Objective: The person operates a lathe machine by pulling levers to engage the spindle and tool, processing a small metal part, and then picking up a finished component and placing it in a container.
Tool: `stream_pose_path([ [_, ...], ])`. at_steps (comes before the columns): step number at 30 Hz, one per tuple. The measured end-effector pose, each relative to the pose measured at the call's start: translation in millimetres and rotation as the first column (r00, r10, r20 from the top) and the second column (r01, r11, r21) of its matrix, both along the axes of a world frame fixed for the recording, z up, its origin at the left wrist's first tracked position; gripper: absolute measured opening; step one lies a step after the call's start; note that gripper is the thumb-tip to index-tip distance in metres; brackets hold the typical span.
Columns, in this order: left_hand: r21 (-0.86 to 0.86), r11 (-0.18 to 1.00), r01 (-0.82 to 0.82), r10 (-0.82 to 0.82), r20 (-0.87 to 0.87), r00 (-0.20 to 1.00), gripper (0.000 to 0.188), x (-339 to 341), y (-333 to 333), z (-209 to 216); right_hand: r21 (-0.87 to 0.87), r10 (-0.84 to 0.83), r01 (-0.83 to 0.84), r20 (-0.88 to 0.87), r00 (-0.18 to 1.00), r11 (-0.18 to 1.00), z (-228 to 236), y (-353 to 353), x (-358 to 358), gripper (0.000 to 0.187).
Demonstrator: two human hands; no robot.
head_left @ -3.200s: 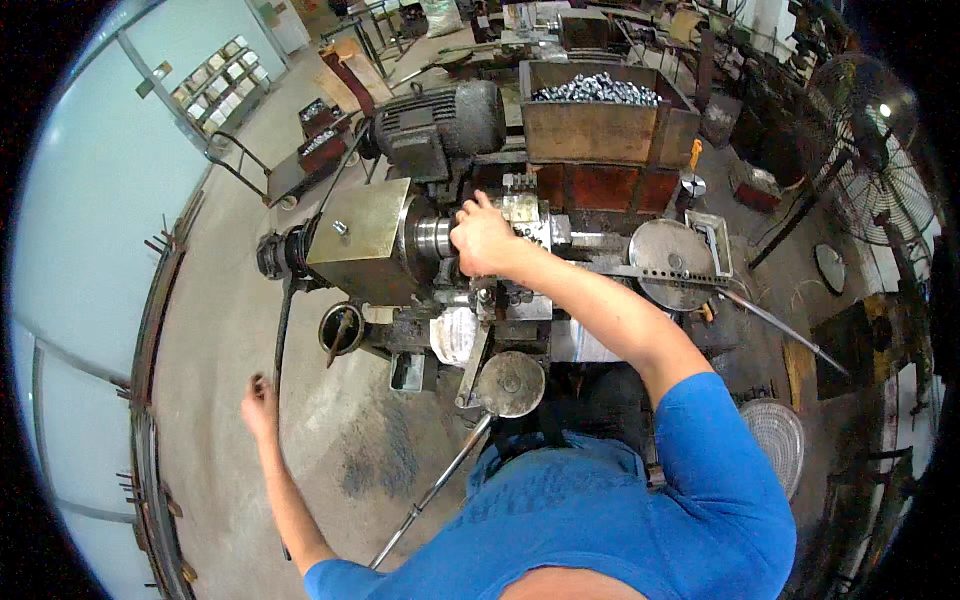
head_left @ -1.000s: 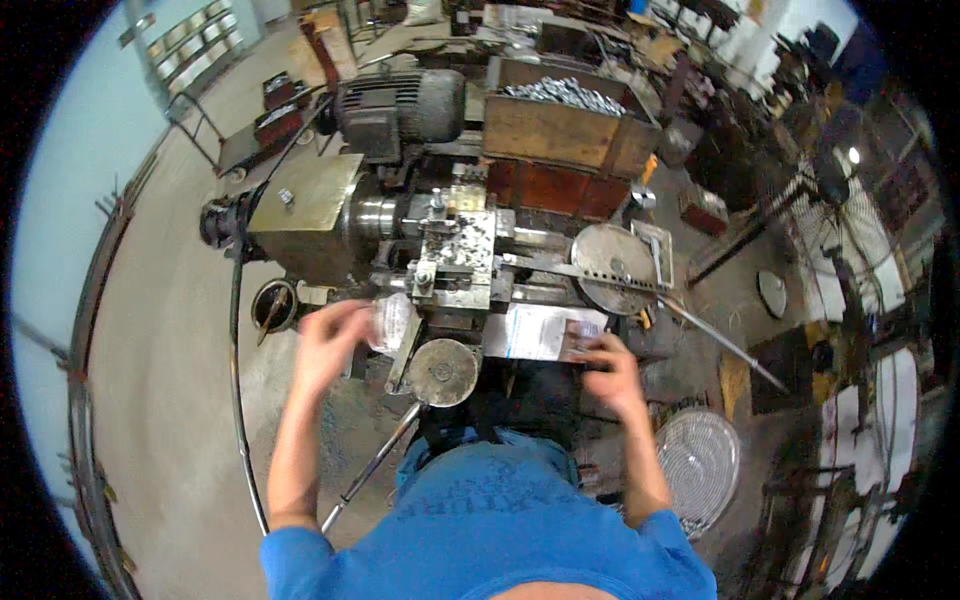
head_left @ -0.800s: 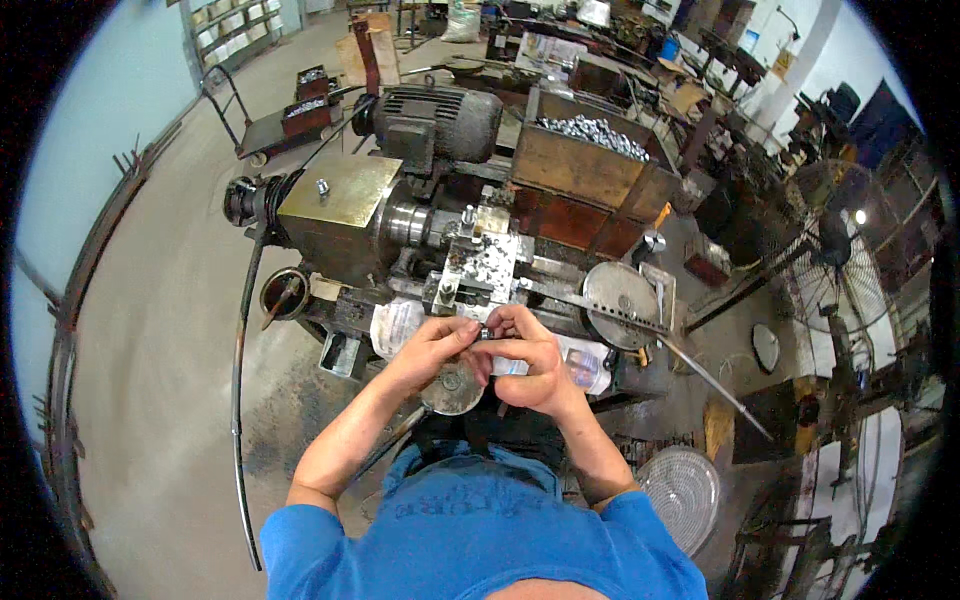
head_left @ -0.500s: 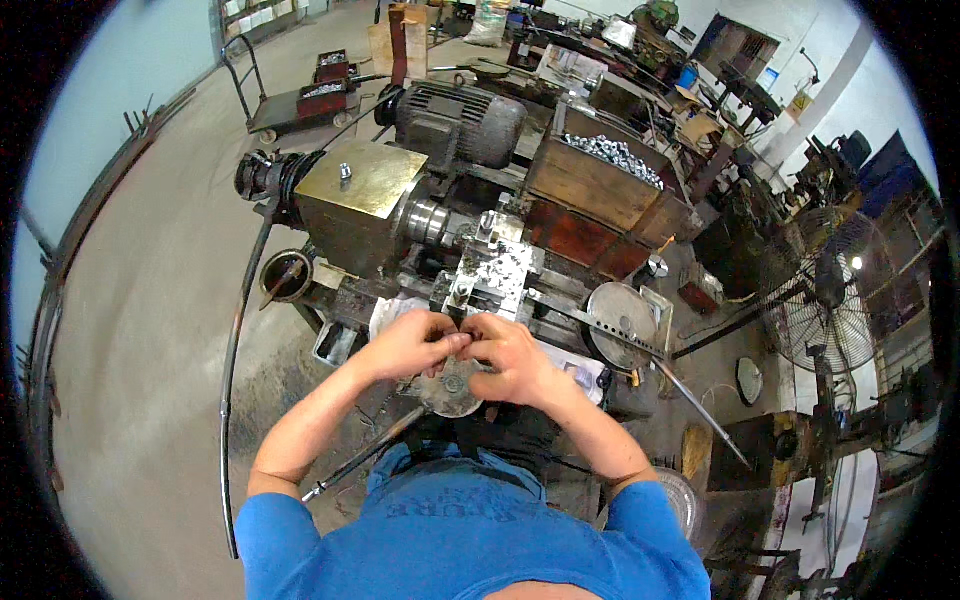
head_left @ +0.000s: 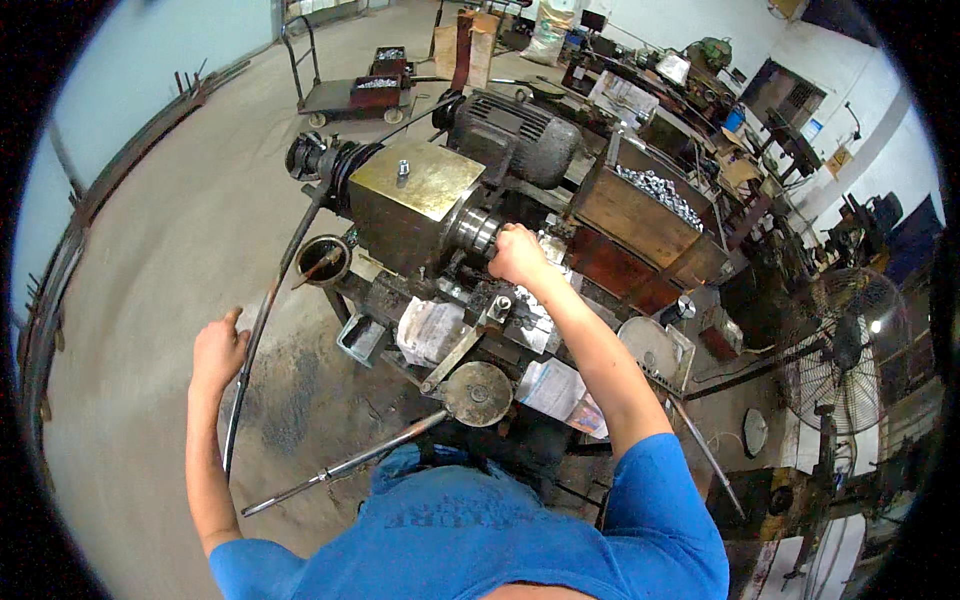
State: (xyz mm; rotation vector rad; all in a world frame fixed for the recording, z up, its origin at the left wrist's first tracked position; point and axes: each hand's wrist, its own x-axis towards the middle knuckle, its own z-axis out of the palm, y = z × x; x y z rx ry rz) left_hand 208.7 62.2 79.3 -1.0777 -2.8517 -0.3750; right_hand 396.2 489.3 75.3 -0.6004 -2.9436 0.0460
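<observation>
At the spindle nose (head_left: 474, 232) of the machine, my right hand (head_left: 519, 256) is closed, its fingertips up against the spindle's front. Whatever they pinch is hidden by the hand itself. Out to the left, my left hand (head_left: 219, 350) is beside a long dark lever bar (head_left: 262, 318). Its fingers are partly stretched, and the nearest ones reach the bar's edge without wrapping round it. Below the right forearm is the metal slide (head_left: 535, 325), strewn with bright chips. A small metal fitting (head_left: 403, 168) stands on the brass-coloured headstock cover (head_left: 430, 185).
A round handwheel (head_left: 478, 393) and a slanting rod (head_left: 345, 463) lie close before my body. Beyond the slide stands a wooden box (head_left: 632, 205) of small metal parts. A motor (head_left: 515, 135) sits behind the headstock. A pot (head_left: 322, 262) stands left; a fan (head_left: 845, 345) stands right.
My hands were together over the slide. The right has moved forward to the spindle, the left out to the lever bar. The whole view has shifted, with the machine further right.
</observation>
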Motion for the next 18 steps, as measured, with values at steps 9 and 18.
stream_pose_path([
  [9,0.046,0.982,-0.183,0.18,0.056,0.982,0.026,-4.4,-6.2,-78.7,-0.346,-0.225,0.149,-0.192,0.955,0.926,11.0,-9.8,-12.4,0.027],
  [18,-0.283,0.92,-0.273,0.153,-0.381,0.912,0.016,-182.1,-63.5,-76.1,-0.234,-0.134,0.078,-0.236,0.962,0.969,3.8,-4.3,-15.7,0.024],
])
